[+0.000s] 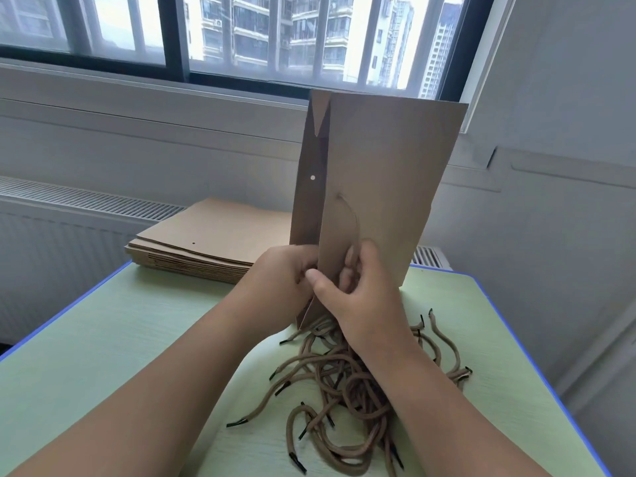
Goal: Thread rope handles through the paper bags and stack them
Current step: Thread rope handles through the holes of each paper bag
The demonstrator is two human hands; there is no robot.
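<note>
As the left hand (285, 274) and right hand (359, 287) each pinch a wall of the bag (389, 173), its mouth parts, seemingly for threading. Spare ropes (327, 373) lie near, handy.

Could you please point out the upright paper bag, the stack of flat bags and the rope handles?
upright paper bag (389, 173): head view, its broad front panel.
stack of flat bags (206, 232): head view, top sheet.
rope handles (330, 370): head view, tangled middle of pile.
</note>
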